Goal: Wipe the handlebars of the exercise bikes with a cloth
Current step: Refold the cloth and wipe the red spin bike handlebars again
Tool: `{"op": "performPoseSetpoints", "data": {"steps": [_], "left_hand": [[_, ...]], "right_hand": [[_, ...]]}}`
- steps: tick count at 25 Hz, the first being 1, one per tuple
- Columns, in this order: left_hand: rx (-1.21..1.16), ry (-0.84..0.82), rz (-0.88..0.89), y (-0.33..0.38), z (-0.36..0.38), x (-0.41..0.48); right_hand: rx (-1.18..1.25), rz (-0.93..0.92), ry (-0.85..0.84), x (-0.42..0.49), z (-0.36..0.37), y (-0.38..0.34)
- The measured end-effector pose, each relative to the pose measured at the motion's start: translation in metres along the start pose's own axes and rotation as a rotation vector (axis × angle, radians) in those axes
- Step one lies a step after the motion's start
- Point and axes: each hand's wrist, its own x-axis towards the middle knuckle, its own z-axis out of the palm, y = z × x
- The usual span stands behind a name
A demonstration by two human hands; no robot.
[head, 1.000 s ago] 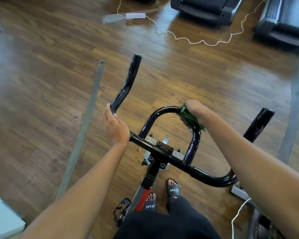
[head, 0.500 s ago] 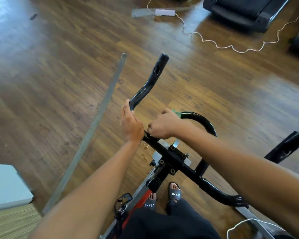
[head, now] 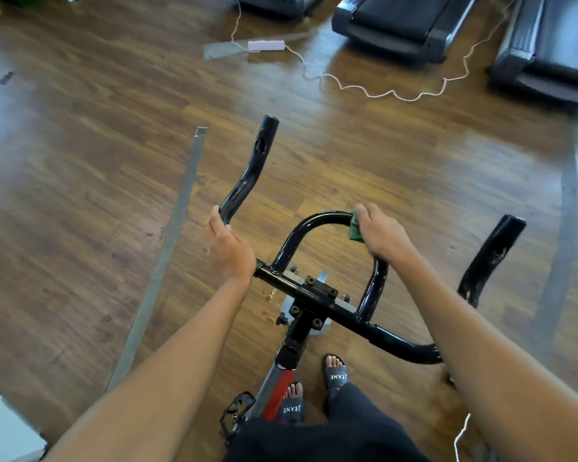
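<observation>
The exercise bike's black handlebar [head: 344, 313] fills the middle of the head view, with a curved centre loop and two outer horns. My right hand [head: 379, 233] grips a green cloth [head: 355, 231] wrapped on the right upper bend of the loop. My left hand [head: 229, 246] grips the left end of the crossbar where the left horn [head: 251, 171] rises. The right horn [head: 491, 258] stands free beside my right forearm. Most of the cloth is hidden under my fingers.
Treadmills [head: 411, 21] stand at the back right on the wooden floor. A white power strip [head: 266, 45] and its wavy cord [head: 391, 93] lie in front of them. Grey tape strips [head: 167, 248] cross the floor. A pale box corner [head: 4, 425] sits at bottom left.
My right hand slid the cloth from the loop's left side back over to its right upper bend. My left hand kept its grip on the left bar.
</observation>
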Motion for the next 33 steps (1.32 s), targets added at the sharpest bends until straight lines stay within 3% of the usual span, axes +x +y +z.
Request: {"op": "performPoseSetpoints", "data": {"steps": [3,6,9,12,15,18,20,22,23,25,28,30,33], "left_hand": [[-0.004,-0.001,-0.006,-0.001,0.004,0.0],[0.003,0.003,-0.012,-0.003,0.006,0.002],[-0.007,-0.059,-0.004,-0.005,0.001,0.004],[0.002,-0.109,-0.036,-0.001,-0.004,-0.004],[0.0,-0.063,0.027,0.019,-0.011,-0.047],[-0.227,-0.193,0.163,0.048,-0.021,-0.101],[-0.558,-0.541,-0.011,0.068,-0.029,-0.116],[-0.885,-0.895,-0.3,0.074,-0.039,-0.115],[-0.97,-0.99,-0.402,0.073,-0.044,-0.115],[-1.064,-1.008,-0.542,0.07,-0.048,-0.117],[-1.094,-0.784,-0.61,0.07,-0.05,-0.117],[-0.985,-0.571,-0.543,0.068,-0.057,-0.108],[-0.579,-0.204,-0.136,0.057,-0.063,-0.09]], "right_hand": [[0.419,0.204,0.087,-0.054,0.014,0.027],[0.705,0.327,0.012,-0.093,0.034,0.034],[0.716,0.281,0.0,-0.105,0.038,0.048],[0.737,0.264,0.185,-0.117,0.027,0.055],[1.083,0.288,0.289,-0.134,0.006,0.049],[1.433,0.293,-0.028,-0.14,-0.002,0.033],[1.504,0.312,-0.258,-0.139,0.0,0.022],[1.508,0.299,-0.398,-0.137,0.004,0.012],[1.491,0.274,-0.436,-0.136,0.007,0.008],[1.395,0.218,-0.431,-0.129,0.014,-0.002],[0.869,0.004,-0.34,-0.116,0.013,-0.015],[0.564,-0.182,-0.195,-0.099,0.002,-0.016],[0.26,-0.325,0.052,-0.043,-0.009,-0.008]]}}
